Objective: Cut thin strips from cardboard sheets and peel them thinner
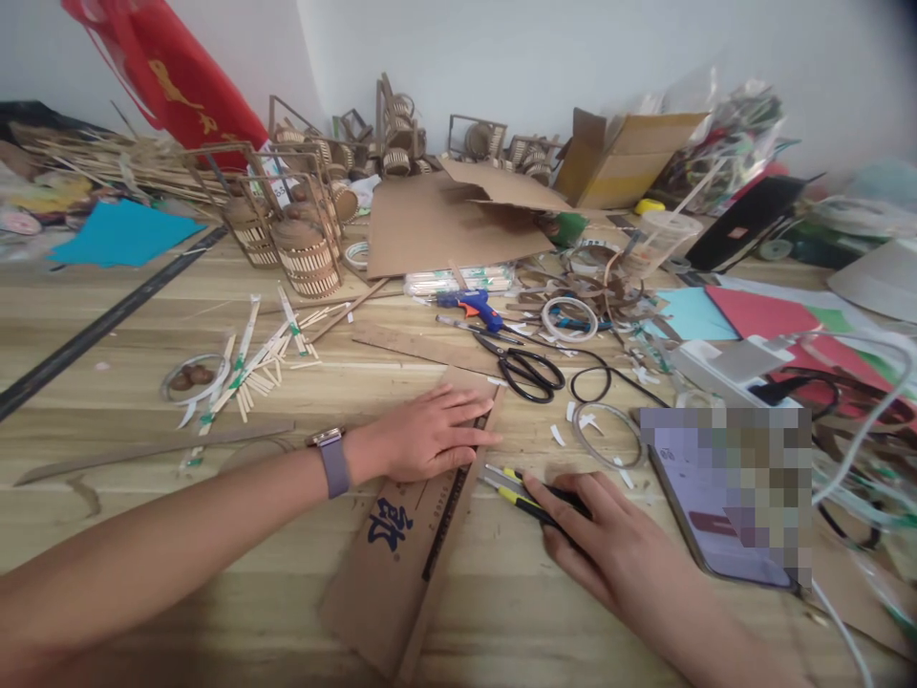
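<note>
My left hand (422, 435) lies flat, fingers stretched out, pressing a dark ruler (453, 511) onto a long brown cardboard strip (401, 573) with blue print. A watch with a grey strap sits on that wrist. My right hand (602, 540) is closed around a yellow-and-black utility knife (512, 485), its tip beside the ruler's right edge on the strip.
Black scissors (528, 371) and a blue glue gun (469, 306) lie beyond the strip. A phone (716, 506) rests at right. Rolls of tape (569, 318), wooden sticks (250, 368), small woven lantern models (305, 253), folded cardboard (444, 225), coloured paper and cables crowd the wooden table (143, 506).
</note>
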Demonstrator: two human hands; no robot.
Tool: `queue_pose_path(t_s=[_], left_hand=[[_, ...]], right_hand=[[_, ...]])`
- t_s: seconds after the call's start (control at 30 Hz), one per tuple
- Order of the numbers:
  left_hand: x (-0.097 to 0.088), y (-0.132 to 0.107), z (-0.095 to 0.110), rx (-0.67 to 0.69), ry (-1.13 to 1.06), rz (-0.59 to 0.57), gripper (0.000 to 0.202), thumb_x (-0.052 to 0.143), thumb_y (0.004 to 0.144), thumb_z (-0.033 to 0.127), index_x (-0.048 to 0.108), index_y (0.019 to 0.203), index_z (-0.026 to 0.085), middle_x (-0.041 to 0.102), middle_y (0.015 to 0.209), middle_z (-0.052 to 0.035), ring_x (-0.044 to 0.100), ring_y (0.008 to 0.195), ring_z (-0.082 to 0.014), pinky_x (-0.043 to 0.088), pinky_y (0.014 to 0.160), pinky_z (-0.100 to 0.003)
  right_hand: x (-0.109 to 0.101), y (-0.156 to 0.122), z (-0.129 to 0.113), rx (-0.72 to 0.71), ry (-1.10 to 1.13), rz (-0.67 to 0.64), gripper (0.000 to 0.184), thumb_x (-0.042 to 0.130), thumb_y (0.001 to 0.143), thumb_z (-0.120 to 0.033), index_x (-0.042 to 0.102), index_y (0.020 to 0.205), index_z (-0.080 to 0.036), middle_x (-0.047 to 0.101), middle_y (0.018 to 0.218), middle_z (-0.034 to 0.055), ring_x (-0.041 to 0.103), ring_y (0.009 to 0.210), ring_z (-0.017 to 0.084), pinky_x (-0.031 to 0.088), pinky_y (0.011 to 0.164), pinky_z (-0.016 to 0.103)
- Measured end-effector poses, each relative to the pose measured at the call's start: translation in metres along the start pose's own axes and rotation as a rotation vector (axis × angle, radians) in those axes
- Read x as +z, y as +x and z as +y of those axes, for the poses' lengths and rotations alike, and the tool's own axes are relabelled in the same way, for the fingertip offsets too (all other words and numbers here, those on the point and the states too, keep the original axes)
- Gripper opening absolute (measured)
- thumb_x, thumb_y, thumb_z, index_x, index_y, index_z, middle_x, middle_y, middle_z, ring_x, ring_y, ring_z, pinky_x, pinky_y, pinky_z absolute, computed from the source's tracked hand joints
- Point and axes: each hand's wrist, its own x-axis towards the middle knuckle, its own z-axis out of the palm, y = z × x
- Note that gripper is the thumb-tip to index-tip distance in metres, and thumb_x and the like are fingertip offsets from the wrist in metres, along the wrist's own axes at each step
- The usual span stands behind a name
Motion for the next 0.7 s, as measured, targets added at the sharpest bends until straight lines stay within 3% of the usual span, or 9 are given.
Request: queue_pose_path(t_s=[0.17,0.7], left_hand=[[0.0014,0.0006,-0.0002,0.006,0.008,0.017,0.043,0.041,0.107,0.038,0.053,0.147,0.026,0.035,0.164,-0.0127,0.029,0.153,-0.0322,0.022,0.123,-0.057],[0.0035,0.0025,-0.0003,-0.036,-0.009,0.003,0.041,0.037,0.109,0.034,0.053,0.146,0.028,0.036,0.164,-0.0069,0.029,0.153,-0.0279,0.021,0.124,-0.054]], right_hand=[[0.0005,-0.0006,-0.0015,-0.027,-0.027,0.008,0.036,0.045,0.100,-0.022,0.068,0.126,-0.011,0.068,0.096,0.0137,0.071,0.088,0.025,0.066,0.065,0.036],[-0.0029,0.0000,-0.0064,-0.043,-0.042,-0.004,0.040,0.038,0.105,-0.025,0.068,0.125,-0.007,0.066,0.095,0.0150,0.071,0.087,0.026,0.067,0.065,0.038]])
